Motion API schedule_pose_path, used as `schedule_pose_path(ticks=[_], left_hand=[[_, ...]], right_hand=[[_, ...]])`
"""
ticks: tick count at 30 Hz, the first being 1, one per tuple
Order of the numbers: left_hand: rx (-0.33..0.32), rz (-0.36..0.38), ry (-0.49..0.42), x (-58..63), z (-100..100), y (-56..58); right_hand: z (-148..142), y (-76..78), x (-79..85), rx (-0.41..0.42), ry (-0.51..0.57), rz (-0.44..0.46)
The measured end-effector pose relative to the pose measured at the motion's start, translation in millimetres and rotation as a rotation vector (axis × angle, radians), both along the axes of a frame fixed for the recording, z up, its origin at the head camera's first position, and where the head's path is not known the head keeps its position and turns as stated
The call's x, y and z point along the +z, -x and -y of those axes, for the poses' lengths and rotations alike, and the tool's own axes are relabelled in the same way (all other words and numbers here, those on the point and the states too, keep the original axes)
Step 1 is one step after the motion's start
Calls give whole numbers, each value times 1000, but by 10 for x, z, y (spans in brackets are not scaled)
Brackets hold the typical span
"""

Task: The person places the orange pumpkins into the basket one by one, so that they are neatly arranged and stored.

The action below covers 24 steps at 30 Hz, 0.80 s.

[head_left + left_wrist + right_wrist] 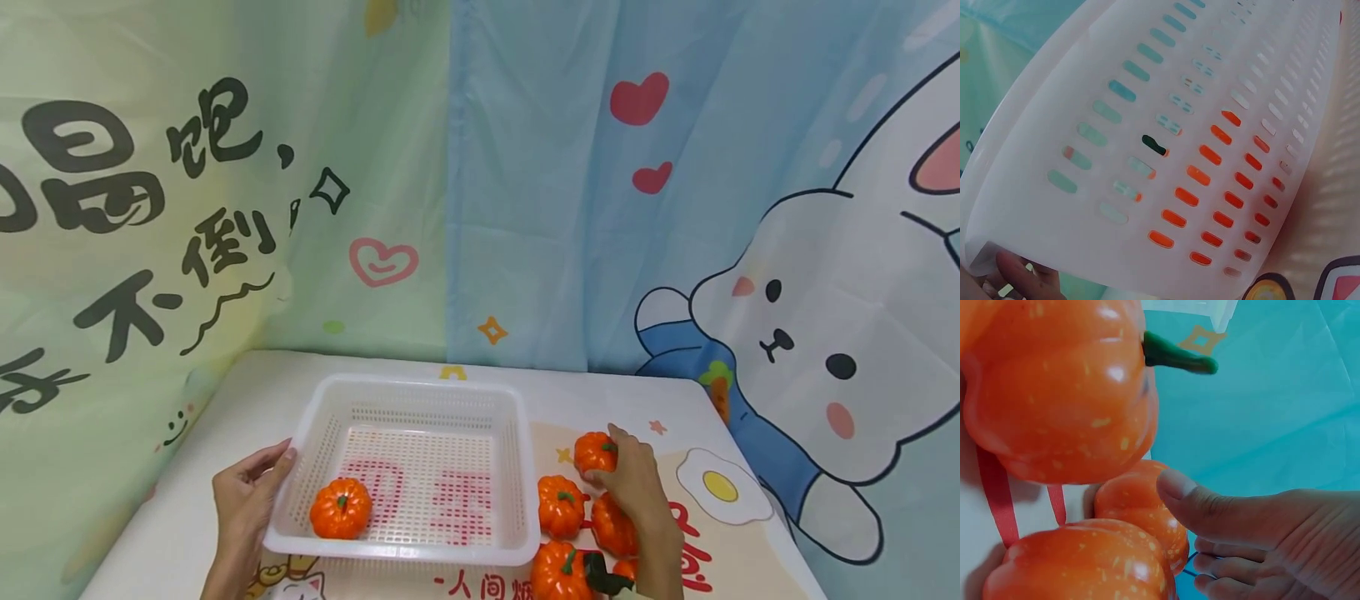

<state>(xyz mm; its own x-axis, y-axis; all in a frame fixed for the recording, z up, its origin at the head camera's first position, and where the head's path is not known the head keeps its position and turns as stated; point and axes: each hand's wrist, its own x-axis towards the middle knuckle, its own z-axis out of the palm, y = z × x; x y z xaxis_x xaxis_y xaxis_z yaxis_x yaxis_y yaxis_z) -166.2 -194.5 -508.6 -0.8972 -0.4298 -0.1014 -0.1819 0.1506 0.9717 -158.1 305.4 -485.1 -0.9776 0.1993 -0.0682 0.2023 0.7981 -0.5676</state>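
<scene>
A white perforated plastic basket [405, 552] sits on the table with one orange toy pumpkin [341, 508] in its front left corner. My left hand [251, 492] pinches the basket's left rim, its thumb at the edge in the left wrist view. To the right of the basket, my right hand [633, 475] grips the farthest loose pumpkin [594, 452], thumb on the near side and fingers around the far side. In the right wrist view that pumpkin [1138, 509] shows behind a larger-looking pumpkin [1066, 387] with a green stem.
Several more orange pumpkins lie close together right of the basket, among them one by its wall [560, 506], one under my right wrist [612, 525] and one at the front [561, 573]. A printed cloth covers the table [585, 396]. Patterned curtains [517, 208] hang behind it.
</scene>
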Motion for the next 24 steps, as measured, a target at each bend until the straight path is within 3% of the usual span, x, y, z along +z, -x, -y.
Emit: schedule_pose_path(ticks=[24], left_hand=[[0,2,-2,21,-10,-25]], right_hand=[[-61,111,-74,56,-27,40]])
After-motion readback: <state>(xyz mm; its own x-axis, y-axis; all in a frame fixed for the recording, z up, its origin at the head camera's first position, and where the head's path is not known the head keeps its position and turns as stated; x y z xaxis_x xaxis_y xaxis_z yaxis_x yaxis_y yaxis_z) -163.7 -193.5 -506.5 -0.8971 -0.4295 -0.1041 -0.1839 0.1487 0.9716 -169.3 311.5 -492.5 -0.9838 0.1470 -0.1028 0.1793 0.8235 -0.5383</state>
